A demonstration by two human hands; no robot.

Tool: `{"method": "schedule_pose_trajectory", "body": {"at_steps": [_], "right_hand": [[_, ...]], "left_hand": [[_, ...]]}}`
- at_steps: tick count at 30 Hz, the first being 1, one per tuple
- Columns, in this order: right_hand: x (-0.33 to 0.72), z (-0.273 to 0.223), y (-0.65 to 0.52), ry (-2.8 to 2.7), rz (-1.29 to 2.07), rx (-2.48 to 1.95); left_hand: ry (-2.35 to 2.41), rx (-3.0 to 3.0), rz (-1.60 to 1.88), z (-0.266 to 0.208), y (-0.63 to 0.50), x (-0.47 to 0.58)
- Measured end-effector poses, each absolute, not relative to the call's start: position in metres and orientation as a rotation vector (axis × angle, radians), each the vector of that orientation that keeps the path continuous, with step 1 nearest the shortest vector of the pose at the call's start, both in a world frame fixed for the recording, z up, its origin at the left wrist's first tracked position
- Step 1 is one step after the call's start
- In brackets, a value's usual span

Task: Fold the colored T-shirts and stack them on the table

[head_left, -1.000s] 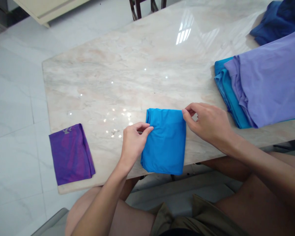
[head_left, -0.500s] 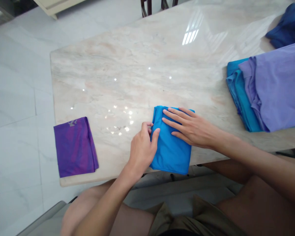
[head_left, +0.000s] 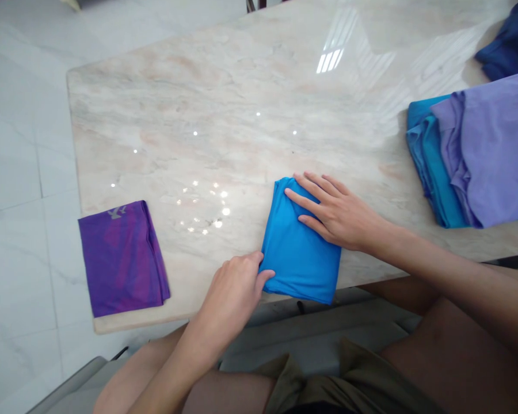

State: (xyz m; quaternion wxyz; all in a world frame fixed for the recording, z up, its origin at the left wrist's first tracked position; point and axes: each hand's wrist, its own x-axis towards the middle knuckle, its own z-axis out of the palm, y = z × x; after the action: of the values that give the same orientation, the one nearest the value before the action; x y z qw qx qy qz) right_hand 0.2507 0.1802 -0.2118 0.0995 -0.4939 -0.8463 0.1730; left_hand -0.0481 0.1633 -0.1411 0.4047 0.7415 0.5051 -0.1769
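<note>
A bright blue folded cloth (head_left: 300, 259), probably a garment, lies at the table's near edge, its lower part reaching slightly past that edge. My left hand (head_left: 239, 287) pinches the cloth's lower left edge, thumb on top and the fingers at the side. Spread flat over the upper right part is my right hand (head_left: 328, 210), fingers apart and pressing on the fabric. Off to the left sits a purple folded cloth (head_left: 123, 261) with a grey mark near its top edge.
On the right of the marble table (head_left: 176, 103) rests a pile of folded teal cloths (head_left: 444, 190) and lilac cloths (head_left: 496, 155). Behind it is a dark blue crumpled cloth (head_left: 511, 46). My legs are under the near edge.
My left hand has slid down the blue cloth's left side toward its near corner. My right hand has stayed spread on the cloth, shifting slightly upward. The view has shifted a little.
</note>
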Motion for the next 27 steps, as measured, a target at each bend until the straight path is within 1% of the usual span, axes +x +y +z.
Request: {"method": "schedule_pose_trajectory", "body": {"at_steps": [2, 4, 6, 8, 10, 11, 14, 17, 20, 23, 27], "right_hand": [[0.249, -0.208, 0.182, -2.472, 0.524, -1.453], [0.250, -0.202, 0.184, -2.438, 0.535, -1.446], [0.254, -0.193, 0.187, -2.389, 0.527, -1.469], [0.259, -0.182, 0.189, -2.324, 0.495, -1.527], [0.265, -0.172, 0.192, -2.253, 0.450, -1.609], [0.268, -0.168, 0.193, -2.217, 0.425, -1.652], [0.277, -0.163, 0.194, -2.137, 0.364, -1.739], [0.286, -0.168, 0.191, -2.143, 0.338, -1.731], [0.294, -0.179, 0.184, -2.193, 0.327, -1.696], [0.302, -0.188, 0.176, -2.212, 0.321, -1.697], [0.311, -0.185, 0.167, -2.148, 0.338, -1.756]], "left_hand": [[1.248, 1.894, -0.447, -0.143, 0.168, -0.060], [1.283, 1.912, -0.377, -0.140, 0.173, -0.064], [1.387, 1.934, -0.169, -0.133, 0.177, -0.058], [1.423, 1.962, 0.118, -0.127, 0.176, -0.040], [1.301, 2.044, 0.340, -0.127, 0.170, -0.016], [1.200, 2.116, 0.386, -0.130, 0.165, -0.005], [0.969, 2.384, 0.292, -0.153, 0.148, 0.019], [0.963, 2.553, 0.135, -0.180, 0.134, 0.021], [1.004, 2.607, 0.070, -0.196, 0.127, 0.009], [1.000, 2.625, 0.056, -0.196, 0.125, -0.004], [0.998, 2.647, 0.121, -0.180, 0.126, -0.016]]}}
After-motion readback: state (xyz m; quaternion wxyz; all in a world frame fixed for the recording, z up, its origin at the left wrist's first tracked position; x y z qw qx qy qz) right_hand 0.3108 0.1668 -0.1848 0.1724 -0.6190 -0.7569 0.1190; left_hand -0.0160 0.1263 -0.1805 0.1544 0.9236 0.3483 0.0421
